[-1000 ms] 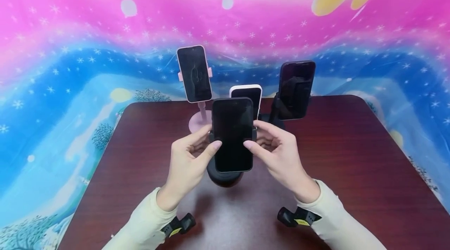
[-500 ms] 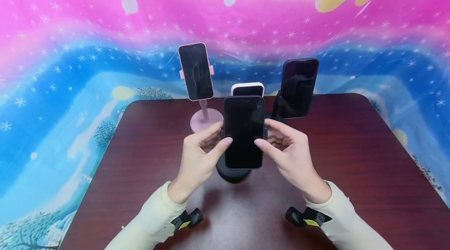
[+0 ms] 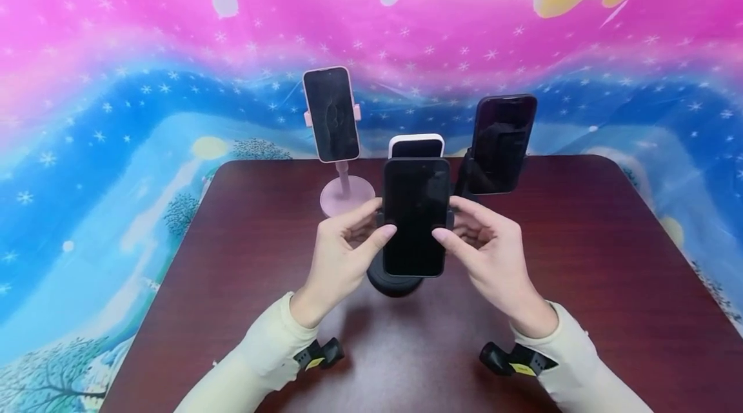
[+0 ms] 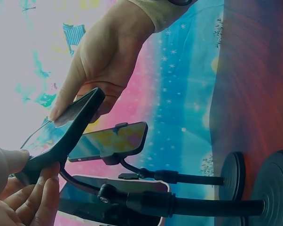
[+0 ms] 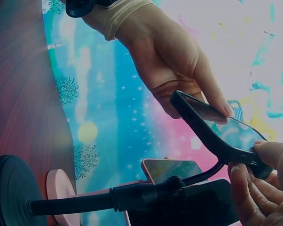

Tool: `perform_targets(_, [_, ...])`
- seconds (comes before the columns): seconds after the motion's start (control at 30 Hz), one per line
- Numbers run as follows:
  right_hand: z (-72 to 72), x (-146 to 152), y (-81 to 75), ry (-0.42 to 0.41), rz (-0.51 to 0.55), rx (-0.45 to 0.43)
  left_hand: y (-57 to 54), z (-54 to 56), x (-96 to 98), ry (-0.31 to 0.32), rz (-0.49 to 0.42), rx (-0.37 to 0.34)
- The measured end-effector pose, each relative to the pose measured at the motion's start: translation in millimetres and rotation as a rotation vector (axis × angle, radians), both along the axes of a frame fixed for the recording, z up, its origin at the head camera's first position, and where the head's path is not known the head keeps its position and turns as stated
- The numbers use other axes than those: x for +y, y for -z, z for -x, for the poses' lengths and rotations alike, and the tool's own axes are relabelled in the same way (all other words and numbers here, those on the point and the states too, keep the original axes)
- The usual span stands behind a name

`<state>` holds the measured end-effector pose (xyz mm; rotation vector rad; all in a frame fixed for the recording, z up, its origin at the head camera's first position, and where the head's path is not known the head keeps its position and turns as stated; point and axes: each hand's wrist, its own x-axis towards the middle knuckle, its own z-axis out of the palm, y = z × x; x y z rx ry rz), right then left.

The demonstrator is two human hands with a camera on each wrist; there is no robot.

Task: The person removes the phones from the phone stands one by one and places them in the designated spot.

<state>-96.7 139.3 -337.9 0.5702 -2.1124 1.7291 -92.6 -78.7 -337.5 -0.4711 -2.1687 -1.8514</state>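
Black phone (image 3: 415,206) set portrait-wise between left hand (image 3: 342,248) and right hand (image 3: 493,248). Both grasp its side edges, thumbs on the front face, other fingers curled behind. Phone sits on black stand (image 3: 396,284), base on bench (image 3: 592,258). White-edged phone (image 3: 416,144) behind, partly hidden.

And here's the black phone (image 3: 416,219), its dark screen facing back toward the wearer, standing upright in portrait between left grip (image 3: 345,255) and right grip (image 3: 493,255), both thumbs pressing its front edges! Its top is rising above the grip, its lower end hanging below. Behind it, the black stand (image 4: 193,205) is bearing it on a thin curved neck, the round base sitting beneath the grip.
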Motion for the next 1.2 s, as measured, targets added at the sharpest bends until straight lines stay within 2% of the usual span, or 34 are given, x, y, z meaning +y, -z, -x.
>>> perform_targets(0.1, [-0.2,1.0,-0.1,0.021,-0.024,-0.007,0.3,0.8,0.5,0.010,-0.001,-0.010])
perform_targets(0.47, [0.9,1.4,3.3,0.015,-0.028,-0.007,1.9,1.3,0.4,0.012,0.006,-0.030])
perform_targets(0.7, [-0.6,0.1,7.2,-0.001,-0.032,-0.001,3.2,-0.4,-1.9,0.021,-0.013,-0.001])
perform_targets(0.93, [-1.1,-3.5,8.5,0.009,-0.040,-0.002,4.7,-1.6,-3.0,0.009,0.010,-0.004])
perform_targets(1.2, [4.8,-6.1,-3.0,0.001,-0.055,0.015,4.4,-3.7,-1.6,-0.002,0.016,0.007])
